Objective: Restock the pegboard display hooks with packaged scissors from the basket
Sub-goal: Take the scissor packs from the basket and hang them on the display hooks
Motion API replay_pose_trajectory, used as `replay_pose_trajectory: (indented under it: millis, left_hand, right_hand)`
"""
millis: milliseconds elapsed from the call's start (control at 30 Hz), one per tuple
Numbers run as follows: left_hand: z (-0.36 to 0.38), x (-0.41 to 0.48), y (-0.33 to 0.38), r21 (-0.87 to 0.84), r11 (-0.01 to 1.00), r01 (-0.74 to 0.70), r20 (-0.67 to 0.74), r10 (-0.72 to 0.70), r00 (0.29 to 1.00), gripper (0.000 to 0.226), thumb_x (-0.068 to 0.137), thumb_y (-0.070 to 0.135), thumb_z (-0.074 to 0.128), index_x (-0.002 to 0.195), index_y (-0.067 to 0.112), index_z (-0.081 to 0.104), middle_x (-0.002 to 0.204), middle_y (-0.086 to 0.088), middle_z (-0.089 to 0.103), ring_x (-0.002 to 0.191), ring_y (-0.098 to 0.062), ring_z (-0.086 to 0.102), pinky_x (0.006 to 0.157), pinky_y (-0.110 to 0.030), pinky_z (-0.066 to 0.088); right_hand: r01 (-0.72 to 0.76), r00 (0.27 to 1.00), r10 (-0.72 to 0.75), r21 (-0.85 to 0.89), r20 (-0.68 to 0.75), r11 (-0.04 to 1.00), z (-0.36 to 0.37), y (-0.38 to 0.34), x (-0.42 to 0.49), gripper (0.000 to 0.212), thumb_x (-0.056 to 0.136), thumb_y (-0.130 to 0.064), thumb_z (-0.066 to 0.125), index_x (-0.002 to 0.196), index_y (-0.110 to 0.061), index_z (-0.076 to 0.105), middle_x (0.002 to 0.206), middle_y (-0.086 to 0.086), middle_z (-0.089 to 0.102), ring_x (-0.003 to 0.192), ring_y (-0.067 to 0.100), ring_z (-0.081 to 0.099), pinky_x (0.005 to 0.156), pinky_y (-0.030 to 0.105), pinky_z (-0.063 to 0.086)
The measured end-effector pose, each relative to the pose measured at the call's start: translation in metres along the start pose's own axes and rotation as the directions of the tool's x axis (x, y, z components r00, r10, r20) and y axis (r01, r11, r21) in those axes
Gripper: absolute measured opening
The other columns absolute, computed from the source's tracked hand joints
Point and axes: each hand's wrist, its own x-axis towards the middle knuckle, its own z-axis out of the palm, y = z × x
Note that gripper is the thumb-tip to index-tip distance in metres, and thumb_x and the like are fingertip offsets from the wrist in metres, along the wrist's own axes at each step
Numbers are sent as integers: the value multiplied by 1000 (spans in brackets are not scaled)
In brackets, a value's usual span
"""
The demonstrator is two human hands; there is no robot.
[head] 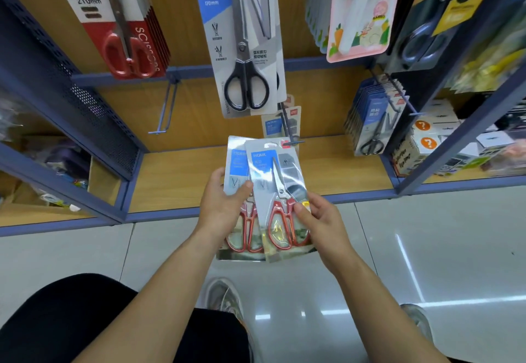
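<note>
Left grip (pixel 222 206) is curled round the left edge of the rear pack (pixel 236 163), thumb laid across its front. Right grip (pixel 321 220) pinches the right edge of the front pack (pixel 273 169), thumb on the face beside the red handles, fingers behind. Both packs hold red-handled scissors and stand upright, blades at twelve o'clock. The front one overlaps the rear one's right half.

The front pack's top edge is right at the tip of a dark hook (pixel 293 142) at twelve o'clock. I cannot tell whether the pack is on the hook. Similar blue-labelled packs (pixel 273 126) hang further back on it.

Higher at twelve hangs a black-handled pack (pixel 244 49). At ten o'clock a bare hook (pixel 168 106) juts from the blue rail, and above it a red-handled pack (pixel 128 35) marked 210mm. At one o'clock there is a pink pack (pixel 364 12). At two o'clock a row of blue packs (pixel 373 118) fills another hook, with boxes (pixel 427 137) bearing orange question marks just past it.

The wooden shelf (pixel 176 180) runs behind both grips, with pale floor tiles (pixel 427 234) beneath. At six o'clock a shoe (pixel 225 297) shows between the forearms.
</note>
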Motion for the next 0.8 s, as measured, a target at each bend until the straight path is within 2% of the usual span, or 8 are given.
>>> replay_pose_trajectory:
  millis: [100, 233, 400, 567, 667, 800]
  left_hand:
    - [-1, 1, -2, 64, 998, -21, 5, 21, 1000, 42, 94, 24, 74, 129, 33, 53, 117, 3, 73, 102, -18, 73, 88, -48, 61]
    - [-4, 3, -5, 108, 993, -38, 19, 37, 999, 36, 93, 24, 75, 122, 33, 56, 110, 8, 74, 98, -17, 73, 87, -47, 60]
    - [-9, 4, -6, 171, 982, -76, -18, 80, 997, 31, 93, 19, 75, 115, 32, 57, 104, 8, 71, 96, -16, 70, 83, -37, 57]
    - [-13, 6, -2, 96, 994, -44, -64, 51, 997, 29, 96, 21, 71, 118, 30, 55, 106, 7, 71, 88, -6, 70, 63, -23, 51]
    - [-12, 5, -1, 93, 995, -38, -62, 43, 997, 29, 96, 24, 71, 120, 28, 56, 109, 5, 72, 92, -12, 73, 68, -27, 56]
    - [-11, 6, 0, 91, 996, -15, -71, 22, 997, 30, 96, 29, 71, 121, 30, 54, 110, 4, 73, 92, -14, 75, 72, -31, 61]
  right_hand:
    - [-38, 999, 38, 18, 17, 999, -16, 4, 0, 25, 100, -9, 61, 124, -15, 67, 109, 14, 78, 100, 36, 75, 88, 51, 60]
    - [-91, 994, 89, 46, 56, 995, -32, 8, 3, 24, 99, -3, 59, 121, -10, 67, 105, 15, 78, 92, 30, 76, 76, 40, 63]
    - [-130, 991, 130, 0, -27, 992, -50, 20, 4, 22, 99, -5, 60, 119, -10, 65, 101, 14, 79, 88, 30, 77, 71, 41, 62]
    - [-121, 991, 118, -36, -70, 992, -51, 20, 12, 22, 100, -10, 61, 122, -17, 63, 102, 9, 79, 93, 30, 77, 71, 40, 61]
    - [-110, 992, 107, -48, -74, 993, -42, 15, 25, 24, 101, -13, 62, 123, -21, 62, 102, 7, 80, 91, 26, 78, 69, 38, 61]
    - [-88, 987, 81, -47, -138, 995, -31, 17, 43, 24, 101, -14, 63, 124, -17, 63, 102, 6, 80, 88, 26, 78, 68, 39, 63]
